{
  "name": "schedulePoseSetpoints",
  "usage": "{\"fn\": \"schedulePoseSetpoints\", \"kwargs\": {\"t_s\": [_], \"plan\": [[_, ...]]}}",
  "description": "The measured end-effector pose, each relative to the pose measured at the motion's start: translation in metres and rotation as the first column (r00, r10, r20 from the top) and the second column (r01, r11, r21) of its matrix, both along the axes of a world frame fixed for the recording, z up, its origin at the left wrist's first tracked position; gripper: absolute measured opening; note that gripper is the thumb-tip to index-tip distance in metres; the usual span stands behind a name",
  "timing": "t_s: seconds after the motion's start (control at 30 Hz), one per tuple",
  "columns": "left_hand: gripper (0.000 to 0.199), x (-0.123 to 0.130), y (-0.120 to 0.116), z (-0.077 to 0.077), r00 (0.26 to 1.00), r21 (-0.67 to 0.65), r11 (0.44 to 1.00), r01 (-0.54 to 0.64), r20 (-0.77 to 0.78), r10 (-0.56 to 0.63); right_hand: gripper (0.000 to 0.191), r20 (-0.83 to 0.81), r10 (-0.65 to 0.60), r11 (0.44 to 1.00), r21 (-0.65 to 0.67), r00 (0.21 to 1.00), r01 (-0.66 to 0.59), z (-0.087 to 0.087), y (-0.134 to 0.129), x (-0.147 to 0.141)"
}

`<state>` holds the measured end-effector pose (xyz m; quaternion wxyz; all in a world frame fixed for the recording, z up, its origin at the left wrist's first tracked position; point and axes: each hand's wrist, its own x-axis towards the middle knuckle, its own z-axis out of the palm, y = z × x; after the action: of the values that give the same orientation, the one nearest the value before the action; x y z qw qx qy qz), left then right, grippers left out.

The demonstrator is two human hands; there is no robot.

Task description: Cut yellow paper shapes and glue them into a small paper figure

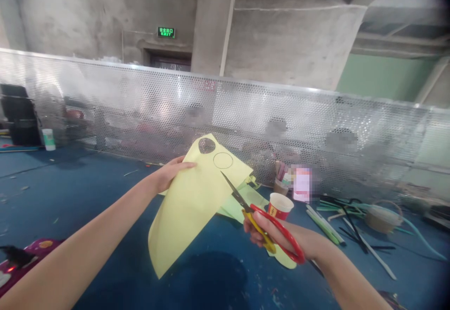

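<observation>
A sheet of yellow paper (190, 202) hangs in the air, its upper left edge gripped by my left hand (174, 172). One round hole is cut near its top corner, and beside that hole a circle (223, 160) is drawn in dark line. My right hand (262, 228) is wrapped round a pair of scissors (276, 225) with red and yellow handles. The blades point up and left, with the tip at the paper just below the drawn circle. They look nearly closed; whether the tip touches the paper I cannot tell.
Beyond the paper, a red and white paper cup (280, 205) stands on the blue table (116, 179) by pale green paper (242, 202). Strips and sticks (325, 225) lie at the right near a small basket (383, 217). A perforated metal screen (158, 108) runs along the back.
</observation>
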<state>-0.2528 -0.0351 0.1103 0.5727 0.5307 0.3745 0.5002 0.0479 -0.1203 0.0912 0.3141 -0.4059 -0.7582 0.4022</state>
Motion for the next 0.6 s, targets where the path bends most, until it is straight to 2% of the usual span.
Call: {"fn": "schedulePoseSetpoints", "kwargs": {"t_s": [0.13, 0.33, 0.57, 0.6], "plan": [[0.041, 0.0013, -0.0010, 0.0006, 0.999, 0.018, 1.000, -0.016, -0.032, 0.017, 0.039, 0.064, 0.081, 0.987, -0.147, 0.995, -0.071, -0.0014, 0.0003, -0.0027], [0.041, -0.0039, -0.0003, 0.0009, 0.999, 0.033, 0.999, -0.005, -0.052, 0.007, 0.038, 0.097, 0.124, 0.985, -0.129, 0.988, -0.111, 0.0009, 0.0012, -0.0014], [0.044, -0.0003, -0.0034, 0.0015, 0.997, 0.034, 0.999, 0.012, -0.079, -0.009, 0.039, 0.110, 0.075, 0.985, -0.161, 0.991, -0.056, 0.0017, -0.0013, -0.0098], [0.044, -0.0004, -0.0036, 0.0019, 0.996, 0.034, 0.999, 0.005, -0.084, -0.002, 0.041, 0.084, 0.039, 0.991, -0.134, 0.996, -0.028, 0.0003, -0.0011, -0.0109]]}}
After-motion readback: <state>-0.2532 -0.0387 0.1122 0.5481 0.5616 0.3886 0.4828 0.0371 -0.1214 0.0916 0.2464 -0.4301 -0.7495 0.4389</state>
